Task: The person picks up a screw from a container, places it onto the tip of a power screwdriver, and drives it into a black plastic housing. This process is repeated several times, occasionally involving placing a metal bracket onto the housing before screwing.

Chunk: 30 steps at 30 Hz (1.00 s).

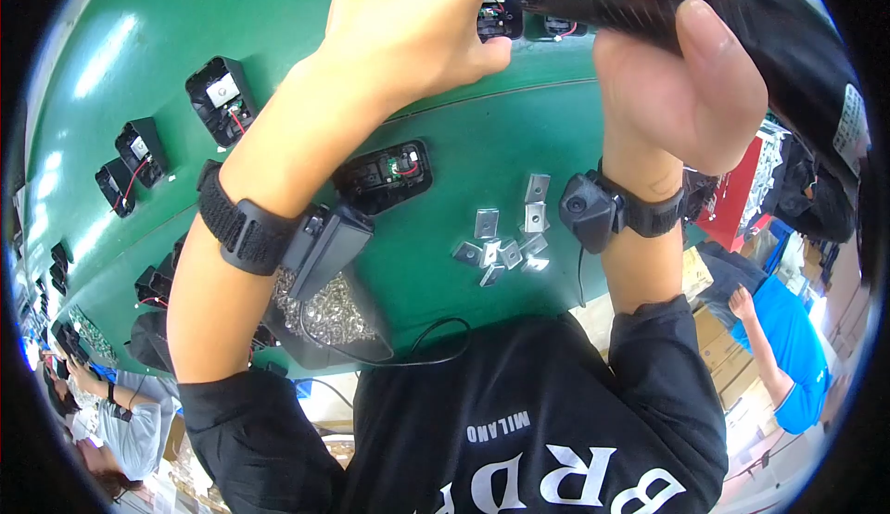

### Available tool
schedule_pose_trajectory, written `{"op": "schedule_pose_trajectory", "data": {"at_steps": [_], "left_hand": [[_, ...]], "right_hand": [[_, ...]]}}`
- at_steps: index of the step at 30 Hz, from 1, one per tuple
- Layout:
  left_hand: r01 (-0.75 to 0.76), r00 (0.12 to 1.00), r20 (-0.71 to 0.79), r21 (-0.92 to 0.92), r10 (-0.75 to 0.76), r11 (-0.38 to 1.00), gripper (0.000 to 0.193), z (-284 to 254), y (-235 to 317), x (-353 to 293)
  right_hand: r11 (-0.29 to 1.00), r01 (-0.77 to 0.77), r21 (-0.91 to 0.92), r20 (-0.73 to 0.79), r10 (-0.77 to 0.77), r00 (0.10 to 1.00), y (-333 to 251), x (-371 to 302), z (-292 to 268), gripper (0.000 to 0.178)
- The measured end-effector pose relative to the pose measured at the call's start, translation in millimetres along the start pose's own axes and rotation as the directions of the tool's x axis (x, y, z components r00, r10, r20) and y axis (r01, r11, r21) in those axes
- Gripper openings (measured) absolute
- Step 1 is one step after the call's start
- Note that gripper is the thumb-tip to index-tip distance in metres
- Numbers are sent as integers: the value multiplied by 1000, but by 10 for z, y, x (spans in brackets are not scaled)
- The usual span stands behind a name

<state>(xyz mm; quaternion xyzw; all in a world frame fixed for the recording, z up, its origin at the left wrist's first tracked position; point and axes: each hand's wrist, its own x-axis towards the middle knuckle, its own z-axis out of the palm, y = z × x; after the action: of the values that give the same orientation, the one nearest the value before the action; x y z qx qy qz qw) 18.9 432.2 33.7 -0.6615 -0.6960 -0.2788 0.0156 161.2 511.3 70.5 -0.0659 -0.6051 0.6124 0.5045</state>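
Observation:
At the top of the head view my right hand point(686, 60) is wrapped round a thick black power screwdriver point(621, 4), its tip end pointing left. The tip meets a black plastic housing point(501, 21) with a small circuit board inside. My left hand point(417, 23) is closed at that housing, its thumb along the near edge; its other fingers are mostly hidden. Between my forearms another open black housing point(385, 176) with a red wire lies on the green table point(464, 143). Right of it are several square metal plates with holes point(501, 236).
Below my left wrist stands a tray point(375, 352) of small metal parts. More black housings point(220, 97) stand along the left of the table. A red bin point(742, 190) is at the right. Co-workers sit at the left point(139, 421) and at the right in blue point(793, 347).

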Motion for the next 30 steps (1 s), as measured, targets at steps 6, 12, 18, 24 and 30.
{"op": "schedule_pose_trajectory", "data": {"at_steps": [6, 12, 18, 24, 30], "left_hand": [[-50, 999, 22, 29, 49, 998, 42, 10, -47, 38], [-40, 993, 105, -33, 44, 999, 29, -126, -15, 161], [-41, 996, 73, -66, 46, 997, 27, -139, 9, 190], [46, 980, 196, -94, -27, 994, 26, -293, 65, 269], [-21, 988, 156, 30, 17, 999, 37, -194, -91, 178]], "right_hand": [[1000, -24, 6, 2, 24, 1000, -16, 32, 26, 71], [992, -126, 6, 11, 126, 992, -92, 117, 26, 71], [989, -150, -1, 32, 150, 988, -119, 150, -4, 71], [986, -168, 2, 68, 168, 984, -111, 198, -79, 70], [986, -156, 52, 223, 140, 965, -83, 314, -323, 70]]}}
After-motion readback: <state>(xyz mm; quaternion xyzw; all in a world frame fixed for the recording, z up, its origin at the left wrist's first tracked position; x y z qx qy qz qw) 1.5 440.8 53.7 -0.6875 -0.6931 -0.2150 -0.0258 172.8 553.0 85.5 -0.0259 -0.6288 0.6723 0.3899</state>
